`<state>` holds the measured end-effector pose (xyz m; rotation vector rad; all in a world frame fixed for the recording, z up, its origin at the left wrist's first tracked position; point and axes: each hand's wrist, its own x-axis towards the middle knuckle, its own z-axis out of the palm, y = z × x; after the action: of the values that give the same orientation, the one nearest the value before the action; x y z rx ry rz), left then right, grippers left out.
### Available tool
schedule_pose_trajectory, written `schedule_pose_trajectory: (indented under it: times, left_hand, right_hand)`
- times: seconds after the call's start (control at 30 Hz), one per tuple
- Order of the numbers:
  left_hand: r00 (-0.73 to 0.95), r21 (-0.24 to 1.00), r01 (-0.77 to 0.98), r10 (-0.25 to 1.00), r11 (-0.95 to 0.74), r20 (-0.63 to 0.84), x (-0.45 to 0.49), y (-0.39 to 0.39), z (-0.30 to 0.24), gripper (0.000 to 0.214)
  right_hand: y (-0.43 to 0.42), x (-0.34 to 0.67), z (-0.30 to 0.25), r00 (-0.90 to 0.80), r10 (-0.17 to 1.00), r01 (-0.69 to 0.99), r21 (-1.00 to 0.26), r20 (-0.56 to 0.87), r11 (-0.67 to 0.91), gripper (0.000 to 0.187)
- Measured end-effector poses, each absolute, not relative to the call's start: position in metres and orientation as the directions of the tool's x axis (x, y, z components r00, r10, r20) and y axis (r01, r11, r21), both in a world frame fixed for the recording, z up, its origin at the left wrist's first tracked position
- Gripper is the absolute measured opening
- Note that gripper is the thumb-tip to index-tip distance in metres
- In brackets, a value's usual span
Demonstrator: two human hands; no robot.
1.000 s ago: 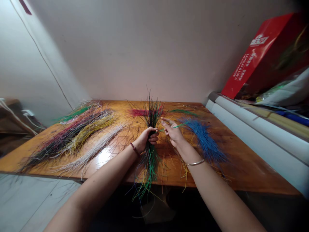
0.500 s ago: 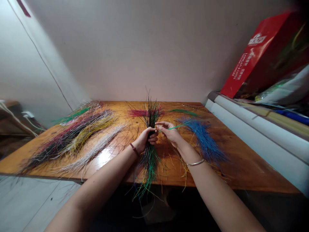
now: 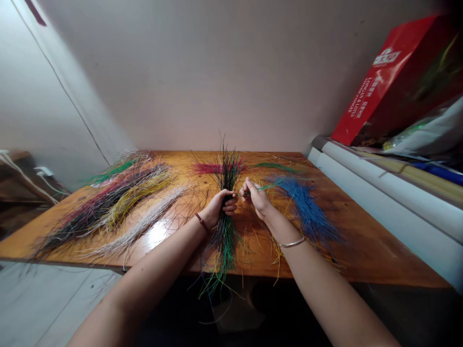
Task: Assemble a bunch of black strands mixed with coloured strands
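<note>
1. Head view, the only one we have. We record the left hand (image 3: 220, 207) closed in a firm fist around an upright bundle of strands (image 3: 226, 176), held over the middle of the counter (image 3: 365, 255). The bundle's tips fan out above the fist, and its tails hang past the counter's front edge.
2. Same view, right hand (image 3: 256, 200): thumb and forefinger pinch a green strand (image 3: 269, 186) just beside the bundle, and the hands almost touch.
3. Laid out on the counter are a blue pile (image 3: 307, 212), a pink pile (image 3: 211, 167), a yellow pile (image 3: 139, 190), a white pile (image 3: 141, 226) and a dark pile (image 3: 94, 209). A red box (image 3: 394, 82) stands on a shelf (image 3: 398, 202) at right.
4. Risks, in our judgement: if the left fist loosens, the smooth strands could slide out and the bundle could spread. The pinched strand is thin and could slip from the fingertips. Its free end lies near the blue pile and could snag there. The hanging tails could also catch on the counter's edge.
</note>
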<state>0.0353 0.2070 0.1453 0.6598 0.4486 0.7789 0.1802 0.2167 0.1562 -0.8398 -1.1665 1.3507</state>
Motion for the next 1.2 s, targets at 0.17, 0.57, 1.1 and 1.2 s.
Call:
schedule_pose_trajectory:
  times: [0.17, 0.57, 1.1, 1.2]
  left_hand:
    - [0.626, 0.675, -0.527, 0.773, 0.517, -0.103, 0.034, 0.208, 0.145, 0.011]
    - [0.637, 0.663, -0.540, 0.767, 0.518, -0.079, 0.032, 0.207, 0.146, 0.012]
    - [0.615, 0.697, -0.503, 0.778, 0.511, -0.127, 0.038, 0.206, 0.157, 0.012]
    - [0.617, 0.696, -0.497, 0.775, 0.518, -0.136, 0.037, 0.206, 0.155, 0.012]
  right_hand:
    - [0.220, 0.182, 0.156, 0.101, 0.991, -0.299, -0.947, 0.091, 0.117, 0.054]
    - [0.221, 0.188, 0.161, -0.086, 0.995, -0.490, -0.872, 0.040, -0.007, 0.037]
    - [0.230, 0.182, 0.146, 0.093, 0.919, 0.260, -0.900, 0.384, 0.350, 0.028]
    - [0.230, 0.179, 0.148, 0.056, 0.913, 0.087, -0.913, 0.404, 0.399, 0.029]
